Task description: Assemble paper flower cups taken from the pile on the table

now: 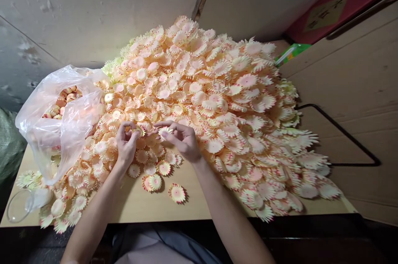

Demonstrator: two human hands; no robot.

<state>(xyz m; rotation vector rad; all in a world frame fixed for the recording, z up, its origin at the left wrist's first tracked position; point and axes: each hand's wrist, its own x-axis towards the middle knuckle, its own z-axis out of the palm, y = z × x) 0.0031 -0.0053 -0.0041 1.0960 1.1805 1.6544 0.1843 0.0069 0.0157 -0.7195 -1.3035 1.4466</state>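
In front of a big heap of pale pink and cream artificial flower pieces (199, 87), both of my hands are raised just above the table. My left hand (127, 143) is closed, pinching a small flower piece (141, 131) at its fingertips. Between the thumb and fingers of my right hand (183, 140) is another cream flower piece (165, 132). The two hands are a short way apart. Below them, several loose flower pieces with red-tipped edges lie on the table, among them a lone flower piece (177, 193).
A thin plastic bag (71, 123) with small reddish-cream pieces stands at the left. A clear round container (20, 206) lies at the table's (149, 211) front left corner. On the right are a black metal rod (348, 131) and cardboard (357, 81). A wall (93, 11) closes the back.
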